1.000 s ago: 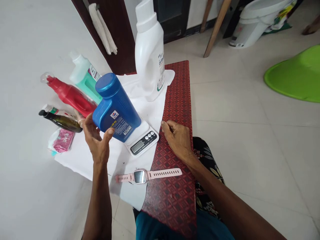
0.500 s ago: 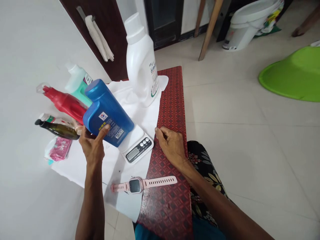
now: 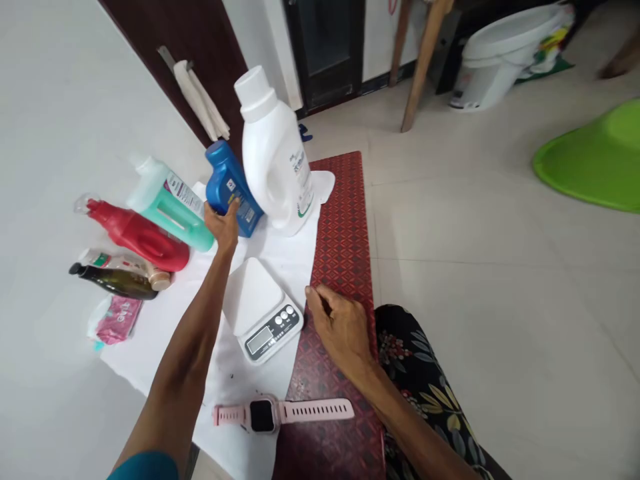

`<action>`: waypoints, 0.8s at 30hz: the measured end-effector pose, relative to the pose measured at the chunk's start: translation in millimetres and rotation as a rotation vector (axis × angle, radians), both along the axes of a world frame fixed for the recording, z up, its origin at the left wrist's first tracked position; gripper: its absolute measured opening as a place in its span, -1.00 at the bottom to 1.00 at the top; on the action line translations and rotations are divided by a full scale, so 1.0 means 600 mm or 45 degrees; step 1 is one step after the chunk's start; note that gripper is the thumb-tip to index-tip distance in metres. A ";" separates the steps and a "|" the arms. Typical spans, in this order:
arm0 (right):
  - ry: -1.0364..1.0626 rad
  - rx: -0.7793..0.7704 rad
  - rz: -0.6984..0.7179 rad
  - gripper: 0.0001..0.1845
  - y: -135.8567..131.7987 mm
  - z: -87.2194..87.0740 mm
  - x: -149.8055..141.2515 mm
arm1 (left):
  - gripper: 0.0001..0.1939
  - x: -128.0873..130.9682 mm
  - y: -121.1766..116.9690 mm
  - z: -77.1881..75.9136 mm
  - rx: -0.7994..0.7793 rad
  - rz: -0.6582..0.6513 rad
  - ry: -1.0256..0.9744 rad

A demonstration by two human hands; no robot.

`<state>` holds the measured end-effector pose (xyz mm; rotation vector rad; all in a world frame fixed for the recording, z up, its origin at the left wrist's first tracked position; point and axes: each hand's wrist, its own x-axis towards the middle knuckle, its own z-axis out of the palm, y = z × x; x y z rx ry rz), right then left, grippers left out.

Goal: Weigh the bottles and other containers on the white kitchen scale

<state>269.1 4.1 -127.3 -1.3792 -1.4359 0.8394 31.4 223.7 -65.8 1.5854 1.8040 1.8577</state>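
Two hands are at the red-patterned desk [image 3: 340, 233]; the left hand [image 3: 223, 225] grasps the blue bottle [image 3: 243, 193], thumb across its label, the other fingers mostly hidden behind it; the bottle is towards the far end of the white sheet [image 3: 145, 347], between the green bottle [image 3: 195, 230] and the tall white bottle [image 3: 285, 160]; whether its base bears fully on the sheet, I cannot tell. The right hand [image 3: 345, 330] lies at the desk's side, its fingers loosely curled in, nothing seen in them; the white scale [image 3: 255, 300] sits nearer the body, apart from the bottle. Placing the bottle in that row seems the step in hand; the next move, I judge, calls for a level base, then an easy release that nudges neither neighbour.
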 end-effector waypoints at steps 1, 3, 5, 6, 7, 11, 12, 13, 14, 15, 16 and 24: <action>0.001 -0.005 -0.005 -0.47 -0.001 0.000 0.001 | -0.51 0.001 0.005 -0.006 -0.009 0.037 0.005; -0.002 -0.008 -0.017 -0.45 -0.004 0.000 0.003 | -0.49 0.003 0.009 -0.014 -0.048 0.098 0.015; -0.013 -0.013 -0.016 -0.44 -0.005 0.001 0.005 | -0.47 0.004 0.005 -0.015 -0.126 0.070 0.022; -0.020 -0.017 -0.013 -0.44 -0.006 0.001 0.005 | -0.44 0.003 0.000 -0.013 -0.163 0.027 0.022; -0.029 -0.022 -0.009 -0.44 -0.006 0.000 0.006 | -0.39 0.001 -0.009 -0.011 -0.188 -0.029 0.023; -0.068 -0.056 0.001 -0.45 -0.008 -0.002 0.008 | -0.11 -0.028 -0.082 -0.005 -0.157 -0.147 0.070; -0.078 -0.067 0.003 -0.45 -0.008 -0.003 0.008 | -0.12 -0.043 -0.110 -0.005 -0.133 -0.126 0.101; -0.085 -0.079 0.003 -0.45 -0.008 -0.004 0.008 | -0.16 -0.061 -0.140 -0.006 -0.109 -0.088 0.140; -0.088 -0.091 0.005 -0.44 -0.009 -0.005 0.008 | -0.22 -0.083 -0.171 -0.007 -0.084 -0.033 0.183; -0.090 -0.105 0.007 -0.43 -0.009 -0.005 0.008 | -0.29 -0.108 -0.203 -0.008 -0.058 0.037 0.226; -0.093 -0.123 0.006 -0.42 -0.010 -0.005 0.008 | -0.35 -0.136 -0.234 -0.008 -0.033 0.132 0.263; -0.222 -0.244 -0.046 -0.39 -0.008 0.015 0.008 | 0.01 -0.383 -0.346 0.043 0.015 1.010 0.449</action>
